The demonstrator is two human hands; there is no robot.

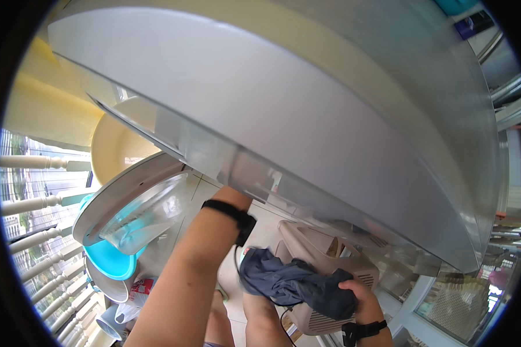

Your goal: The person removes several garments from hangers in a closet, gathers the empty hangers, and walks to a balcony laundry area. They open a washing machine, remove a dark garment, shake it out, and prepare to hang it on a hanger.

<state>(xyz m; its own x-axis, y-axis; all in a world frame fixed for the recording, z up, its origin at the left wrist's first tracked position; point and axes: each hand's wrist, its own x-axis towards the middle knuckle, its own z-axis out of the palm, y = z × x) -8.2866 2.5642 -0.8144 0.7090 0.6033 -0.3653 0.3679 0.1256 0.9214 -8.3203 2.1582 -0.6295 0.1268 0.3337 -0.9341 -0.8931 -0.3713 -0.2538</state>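
My right hand (356, 290) grips one end of a bunched dark grey cloth garment (291, 279) at the lower right, above my knees. My left forearm reaches up under the edge of a large pale appliance panel (243, 112); a black band is on its wrist and my left hand is hidden behind the panel. An open round door with a clear bowl-shaped glass (152, 212), like a front-loading washing machine's, stands left of that forearm. Another black band is on my right wrist.
A beige plastic case with slotted vents (330, 319) stands beside the garment. At the left are a cream tub (117, 152), a turquoise basin (113, 260), a grey-blue bucket (108, 323) and a white balustrade (39, 236). A glazed door frame (421, 286) is at the lower right.
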